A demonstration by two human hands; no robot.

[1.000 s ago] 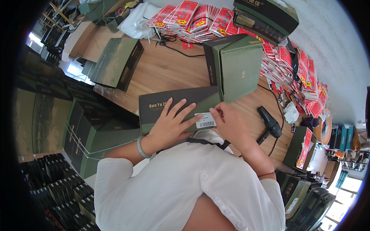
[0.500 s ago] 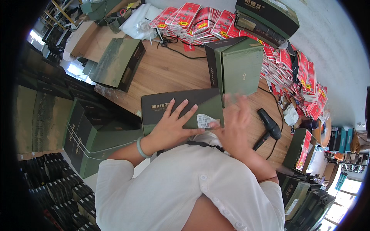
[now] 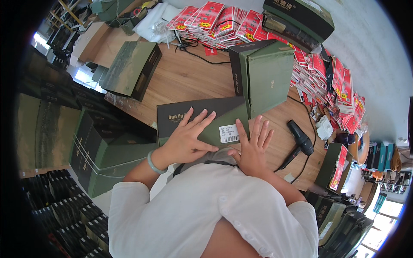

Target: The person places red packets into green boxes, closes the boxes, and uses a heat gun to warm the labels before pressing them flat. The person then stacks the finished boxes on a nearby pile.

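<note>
A black and green shoe box (image 3: 228, 112) lies on the table close to my body. A white barcode label (image 3: 229, 133) sits flat on its near right part. My left hand (image 3: 189, 133), with a pale bangle (image 3: 155, 163) at the wrist, rests spread on the box's face. My right hand (image 3: 251, 148) is open at the box's right end, its index finger alongside the label and the other fingers past the edge. Behind the box, touching or nearly touching it, stands a second green box (image 3: 269, 77).
A hair dryer (image 3: 301, 136) lies on the wooden table (image 3: 189, 79) to the right, with its cord behind. Red packets (image 3: 228, 21) are heaped along the far and right edges. More boxes stand at the far left (image 3: 129, 71), far right (image 3: 299, 21) and beside me on the left (image 3: 101, 142).
The label, partly curled and blurred by motion at its right side before, now lies flat. My right hand has come to rest lower, fingers spread. My left hand shifted slightly left.
</note>
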